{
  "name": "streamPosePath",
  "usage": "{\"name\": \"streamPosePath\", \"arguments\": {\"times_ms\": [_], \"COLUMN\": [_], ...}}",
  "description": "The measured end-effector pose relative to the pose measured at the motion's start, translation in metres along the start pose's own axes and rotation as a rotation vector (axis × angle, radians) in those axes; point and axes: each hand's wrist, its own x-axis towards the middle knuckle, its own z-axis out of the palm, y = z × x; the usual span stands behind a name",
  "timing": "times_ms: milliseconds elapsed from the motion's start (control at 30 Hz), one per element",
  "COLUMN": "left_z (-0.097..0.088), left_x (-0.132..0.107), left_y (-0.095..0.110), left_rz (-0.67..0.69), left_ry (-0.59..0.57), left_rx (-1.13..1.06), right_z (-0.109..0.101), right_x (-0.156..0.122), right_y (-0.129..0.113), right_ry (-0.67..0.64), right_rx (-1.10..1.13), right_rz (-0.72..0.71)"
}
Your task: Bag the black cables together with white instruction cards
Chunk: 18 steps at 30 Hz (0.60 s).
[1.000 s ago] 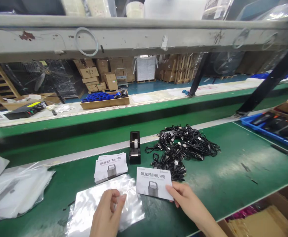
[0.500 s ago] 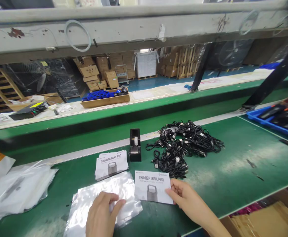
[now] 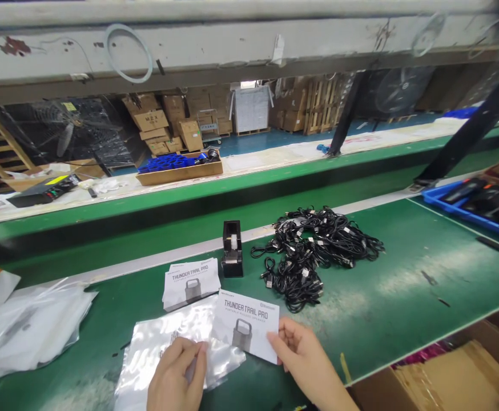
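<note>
My right hand (image 3: 301, 357) pinches the right edge of a white "Thunder Trail Pro" booklet (image 3: 246, 324), whose left end now overlaps a clear plastic bag (image 3: 164, 342) lying flat on the green bench. My left hand (image 3: 178, 374) rests on that bag with its fingers curled on the bag's upper edge. A small stack of the same booklets (image 3: 192, 281) lies just behind the bag.
A black tape dispenser (image 3: 232, 256) stands behind the booklets, next to a heap of black cables (image 3: 318, 248). More plastic bags (image 3: 27, 328) lie at the left. A blue tray (image 3: 463, 214) sits far right, cardboard boxes (image 3: 446, 382) at the near right edge.
My right hand has carried the booklet leftward until it overlaps the bag. My left hand has stayed on the bag, fingers shifting slightly on its edge.
</note>
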Motion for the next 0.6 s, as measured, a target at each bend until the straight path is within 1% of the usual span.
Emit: {"name": "streamPosePath", "arguments": {"times_ms": [67, 133, 233, 333, 400, 500, 600], "left_z": [0.004, 0.008, 0.014, 0.017, 0.020, 0.024, 0.026], "left_x": [-0.003, -0.005, -0.007, -0.008, -0.009, -0.009, -0.008], "left_y": [-0.002, -0.004, -0.008, -0.011, -0.013, -0.017, -0.021], "left_rz": [0.001, -0.007, -0.011, 0.038, 0.105, 0.190, 0.222], "left_ry": [0.021, 0.063, 0.122, 0.139, 0.149, 0.188, 0.222], "left_rx": [-0.018, -0.059, -0.117, -0.122, -0.117, -0.087, -0.041], "right_z": [0.004, 0.003, -0.003, -0.008, -0.008, -0.006, -0.007], "right_x": [-0.002, -0.007, -0.014, -0.015, -0.009, 0.005, 0.014], "right_y": [0.004, 0.009, 0.012, 0.009, 0.005, -0.001, -0.004], "right_ry": [0.011, -0.018, -0.129, -0.233, -0.262, -0.263, -0.329], "right_rx": [-0.042, -0.085, -0.115, -0.092, -0.062, -0.012, 0.046], "right_rz": [0.008, 0.041, 0.128, 0.187, 0.190, 0.150, 0.106]}}
